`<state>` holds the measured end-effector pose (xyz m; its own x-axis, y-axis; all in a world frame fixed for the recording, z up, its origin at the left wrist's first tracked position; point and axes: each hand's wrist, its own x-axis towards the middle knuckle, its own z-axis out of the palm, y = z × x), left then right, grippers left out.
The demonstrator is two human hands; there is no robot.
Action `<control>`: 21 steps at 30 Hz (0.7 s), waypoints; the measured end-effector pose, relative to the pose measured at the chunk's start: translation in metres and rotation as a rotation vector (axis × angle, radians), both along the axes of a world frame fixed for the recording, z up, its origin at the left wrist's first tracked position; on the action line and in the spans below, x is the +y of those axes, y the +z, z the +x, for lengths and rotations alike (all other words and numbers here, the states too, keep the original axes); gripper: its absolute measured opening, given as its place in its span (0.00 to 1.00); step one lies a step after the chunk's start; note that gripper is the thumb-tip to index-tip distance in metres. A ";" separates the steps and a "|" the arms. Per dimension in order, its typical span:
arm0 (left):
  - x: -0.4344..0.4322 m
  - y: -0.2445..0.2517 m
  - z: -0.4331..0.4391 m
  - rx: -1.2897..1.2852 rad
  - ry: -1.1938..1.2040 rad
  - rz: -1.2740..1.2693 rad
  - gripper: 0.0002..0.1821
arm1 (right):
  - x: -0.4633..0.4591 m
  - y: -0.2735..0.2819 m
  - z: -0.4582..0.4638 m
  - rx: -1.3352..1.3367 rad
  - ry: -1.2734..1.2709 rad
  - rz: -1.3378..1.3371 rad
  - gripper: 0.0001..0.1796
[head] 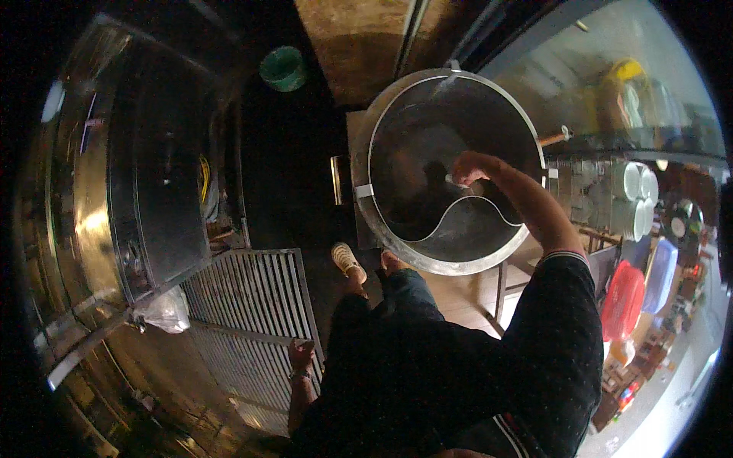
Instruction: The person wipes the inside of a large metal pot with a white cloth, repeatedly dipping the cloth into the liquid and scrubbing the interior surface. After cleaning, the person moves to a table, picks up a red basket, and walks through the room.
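My right hand [471, 168] reaches over a large round metal vessel [366, 131], its fingers closed around a small pale object [458, 182] that is mostly hidden. An S-curved thin metal edge [441, 220] crosses the near part of the vessel. Metal clips sit along its thick rim, such as a clip [364, 190] on the left side. Lower down, my left hand [302, 356] is beside the frame edge of a slatted metal grille [252, 292]; its fingers look curled, but dim light hides whether they grip the frame.
A green bucket [284, 68] stands on the dark floor ahead. Stainless equipment [91, 206] lines the left side, with a tied plastic bag [166, 310] by its corner. On the right are stacked white dishes [634, 197], a red basket [621, 300] and a blue tray [660, 276].
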<state>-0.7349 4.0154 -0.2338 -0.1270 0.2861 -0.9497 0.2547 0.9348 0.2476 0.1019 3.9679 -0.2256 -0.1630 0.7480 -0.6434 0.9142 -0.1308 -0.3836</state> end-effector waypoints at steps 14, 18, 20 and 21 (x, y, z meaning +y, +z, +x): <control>0.039 0.023 0.028 -0.107 -0.432 0.063 0.52 | -0.083 0.047 0.007 0.200 -1.017 -0.300 0.12; 0.041 0.021 0.024 0.020 -0.684 0.237 0.52 | -0.099 0.028 -0.015 0.344 -1.067 -0.440 0.10; 0.043 0.017 0.020 -0.026 -0.335 0.065 0.52 | -0.098 0.036 -0.017 0.398 -1.104 -0.468 0.11; 0.040 0.016 0.017 0.000 -0.211 0.012 0.52 | -0.096 0.042 -0.017 0.298 -1.040 -0.470 0.10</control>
